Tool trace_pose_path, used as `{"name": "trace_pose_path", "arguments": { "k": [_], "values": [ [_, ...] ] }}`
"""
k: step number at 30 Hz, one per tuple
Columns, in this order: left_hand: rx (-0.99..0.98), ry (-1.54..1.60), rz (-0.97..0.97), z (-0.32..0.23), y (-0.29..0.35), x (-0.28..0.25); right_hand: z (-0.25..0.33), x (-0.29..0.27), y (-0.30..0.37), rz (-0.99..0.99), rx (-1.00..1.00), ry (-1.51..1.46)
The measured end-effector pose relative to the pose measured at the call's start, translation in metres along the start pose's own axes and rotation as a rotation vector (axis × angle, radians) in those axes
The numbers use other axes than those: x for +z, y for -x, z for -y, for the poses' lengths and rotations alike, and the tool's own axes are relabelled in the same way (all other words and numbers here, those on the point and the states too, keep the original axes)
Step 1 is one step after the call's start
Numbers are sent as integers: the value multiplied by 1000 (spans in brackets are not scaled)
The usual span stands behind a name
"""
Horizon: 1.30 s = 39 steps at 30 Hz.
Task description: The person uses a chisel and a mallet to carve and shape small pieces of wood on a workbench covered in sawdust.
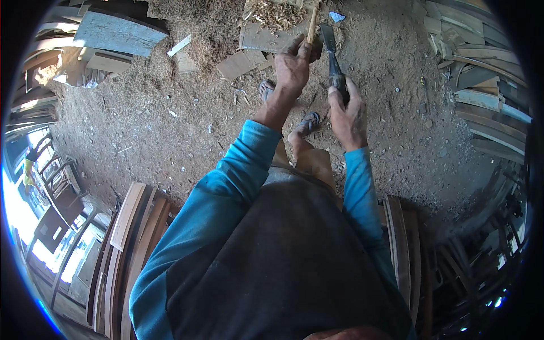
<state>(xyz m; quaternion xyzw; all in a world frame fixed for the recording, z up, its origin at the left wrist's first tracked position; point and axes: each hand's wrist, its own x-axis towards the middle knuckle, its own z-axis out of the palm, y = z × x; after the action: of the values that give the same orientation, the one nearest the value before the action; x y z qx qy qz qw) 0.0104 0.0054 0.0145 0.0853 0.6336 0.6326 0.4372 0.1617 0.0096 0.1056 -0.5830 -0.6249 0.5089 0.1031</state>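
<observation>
My left hand (292,69) is closed around a slim, pale wooden stick (312,25) that points away from me. A dark shape lies just beside those fingers, and I cannot make out whether it joins the stick. My right hand (348,117) grips the black handle of a chisel (333,56). Its flat dark blade points away from me, tilted slightly left, close to the right of the stick but apart from it. Beyond my left hand, a wooden board (260,39) lies on the ground under a heap of curled wood shavings (276,15).
Loose offcuts (237,65) and a small blue-white scrap (336,17) lie on the dusty floor. Stacked planks stand at the near left (135,221) and near right (398,243). More timber piles line the far left (116,34) and right (492,107). My sandalled feet (307,122) are below my hands.
</observation>
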Motion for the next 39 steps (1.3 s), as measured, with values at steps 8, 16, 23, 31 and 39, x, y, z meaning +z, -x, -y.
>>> {"name": "trace_pose_path", "arguments": {
  "k": [8, 16, 23, 31, 39],
  "values": [
    [21, -196, -55, -6, 8, 3, 3, -8, 37, 63, -198, 53],
    [67, -239, -33, 3, -2, 1, 14, -12, 23, 121, -96, 90],
    [87, -317, -50, -2, -3, 5, 21, 7, -3, 54, -160, 121],
    [128, -308, -78, 12, -3, 1, 18, 0, 18, 82, -151, 169],
    [116, -408, -101, 3, 2, 4, 20, 3, 18, 86, -136, 184]
  ]
}}
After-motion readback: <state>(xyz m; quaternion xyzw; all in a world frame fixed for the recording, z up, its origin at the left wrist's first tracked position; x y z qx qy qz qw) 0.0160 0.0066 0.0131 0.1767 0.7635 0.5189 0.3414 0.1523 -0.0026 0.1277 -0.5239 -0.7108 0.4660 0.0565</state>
